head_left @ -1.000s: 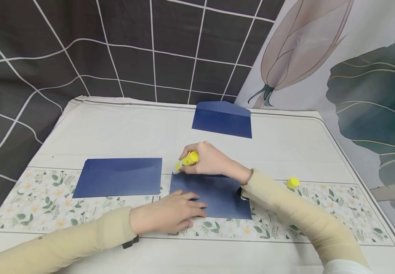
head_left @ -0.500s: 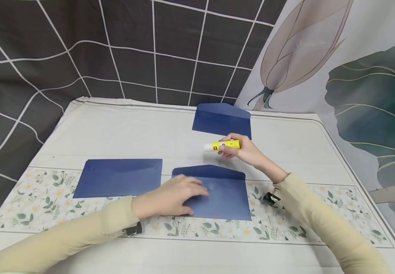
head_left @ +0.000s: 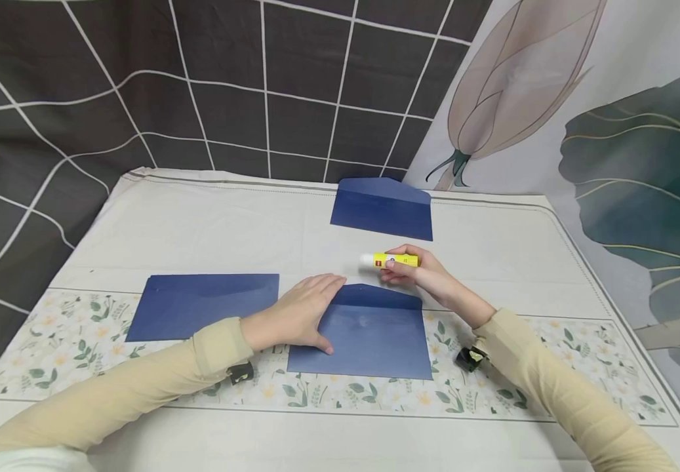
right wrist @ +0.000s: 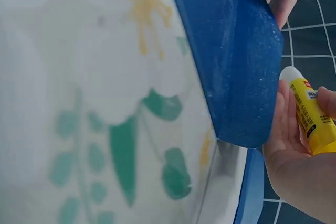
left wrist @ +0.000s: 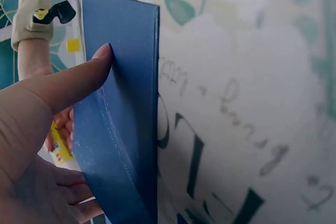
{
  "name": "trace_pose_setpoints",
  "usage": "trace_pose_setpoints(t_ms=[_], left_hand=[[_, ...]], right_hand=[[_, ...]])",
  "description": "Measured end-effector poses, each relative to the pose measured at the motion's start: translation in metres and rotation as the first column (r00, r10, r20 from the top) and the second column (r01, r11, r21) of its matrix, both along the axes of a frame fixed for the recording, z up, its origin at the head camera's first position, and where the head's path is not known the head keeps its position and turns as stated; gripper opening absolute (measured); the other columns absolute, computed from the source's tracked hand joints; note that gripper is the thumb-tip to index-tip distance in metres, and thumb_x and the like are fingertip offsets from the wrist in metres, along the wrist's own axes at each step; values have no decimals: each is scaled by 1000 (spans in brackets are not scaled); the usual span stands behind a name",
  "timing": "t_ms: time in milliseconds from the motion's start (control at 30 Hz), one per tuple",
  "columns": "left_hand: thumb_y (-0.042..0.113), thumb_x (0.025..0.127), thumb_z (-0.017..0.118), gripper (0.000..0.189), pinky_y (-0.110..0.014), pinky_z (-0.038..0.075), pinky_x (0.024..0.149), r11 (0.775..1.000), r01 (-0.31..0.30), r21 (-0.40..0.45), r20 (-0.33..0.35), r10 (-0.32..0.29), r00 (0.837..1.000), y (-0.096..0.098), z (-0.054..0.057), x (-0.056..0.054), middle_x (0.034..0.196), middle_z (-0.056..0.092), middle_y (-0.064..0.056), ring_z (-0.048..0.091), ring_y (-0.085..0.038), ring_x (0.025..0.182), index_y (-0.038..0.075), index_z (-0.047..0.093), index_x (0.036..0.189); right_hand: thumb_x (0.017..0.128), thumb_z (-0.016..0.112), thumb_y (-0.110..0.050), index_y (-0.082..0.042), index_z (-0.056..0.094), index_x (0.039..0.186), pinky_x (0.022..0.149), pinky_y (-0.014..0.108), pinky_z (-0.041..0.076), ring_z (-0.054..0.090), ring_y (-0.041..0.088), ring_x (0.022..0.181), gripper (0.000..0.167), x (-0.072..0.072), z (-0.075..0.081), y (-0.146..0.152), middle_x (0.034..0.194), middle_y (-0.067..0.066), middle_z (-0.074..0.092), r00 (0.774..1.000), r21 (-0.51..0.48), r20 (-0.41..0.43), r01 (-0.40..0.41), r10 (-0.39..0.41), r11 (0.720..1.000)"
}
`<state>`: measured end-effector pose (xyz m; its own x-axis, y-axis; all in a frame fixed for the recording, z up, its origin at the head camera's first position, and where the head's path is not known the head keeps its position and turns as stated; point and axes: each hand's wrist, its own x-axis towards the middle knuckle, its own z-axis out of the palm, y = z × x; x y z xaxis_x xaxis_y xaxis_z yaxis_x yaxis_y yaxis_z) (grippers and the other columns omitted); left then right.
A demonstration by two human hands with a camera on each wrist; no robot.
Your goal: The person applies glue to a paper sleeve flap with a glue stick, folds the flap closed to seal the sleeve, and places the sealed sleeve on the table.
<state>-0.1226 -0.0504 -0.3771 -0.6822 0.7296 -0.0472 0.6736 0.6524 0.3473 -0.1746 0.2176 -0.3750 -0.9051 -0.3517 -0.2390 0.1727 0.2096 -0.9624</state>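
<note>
A dark blue envelope (head_left: 375,341) lies in front of me, its flap (head_left: 375,296) opened away from me. My left hand (head_left: 295,311) is at the envelope's left side, thumb on the body and straight fingers along the flap's upper left edge. In the left wrist view the thumb rests on the blue paper and the other fingers reach behind the flap. Just beyond the flap, my right hand (head_left: 428,278) holds a yellow glue stick (head_left: 403,260) between thumb and fingers, its white end pointing left, apart from the paper.
Another blue envelope (head_left: 198,305) lies flat to the left. A third envelope (head_left: 381,213) with its flap up is at the table's far edge. A small yellow cap (left wrist: 72,44) shows in the left wrist view; the right arm hides it in the head view.
My right hand has lifted the glue stick off the flap's left end and drawn it rightward. My left hand has slid from the envelope's body up to the flap's left edge.
</note>
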Motion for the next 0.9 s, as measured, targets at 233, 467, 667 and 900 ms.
trace_pose_setpoints(t_ms=[233, 467, 667, 900], left_hand=[[48, 61, 87, 115, -47, 25, 118, 1000, -17, 5, 24, 17, 1000, 0, -1, 1, 151, 37, -20, 31, -34, 142, -2, 30, 147], [45, 67, 85, 107, -46, 26, 118, 999, -28, -15, 11, 28, 1000, -1, 0, 7, 153, 37, -14, 32, -31, 143, 2, 31, 148], [46, 71, 81, 98, -47, 27, 117, 995, -15, -97, -78, 8, 997, 1, 5, 14, 154, 36, -13, 32, -29, 143, 3, 36, 146], [39, 74, 80, 77, -46, 35, 113, 994, 8, -107, -124, -21, 992, 2, 8, 22, 147, 45, -13, 40, -31, 138, 3, 49, 136]], right_hand=[[95, 57, -11, 11, 44, 127, 78, 28, 58, 72, 12, 83, 40, 3, -2, 0, 96, 9, 70, 999, -46, 51, -16, 18, 999], [96, 56, -10, 10, 42, 131, 79, 25, 58, 71, 11, 84, 43, 8, 1, -2, 99, 10, 67, 994, -48, 104, -29, 34, 998], [95, 58, -13, 9, 44, 130, 85, 27, 56, 70, 10, 88, 44, 15, 1, -3, 107, 14, 65, 993, 30, 100, -68, 65, 997], [95, 58, -13, 8, 44, 129, 82, 26, 57, 71, 10, 84, 42, 24, 2, -9, 97, 7, 70, 988, -6, 129, -86, 86, 996]])
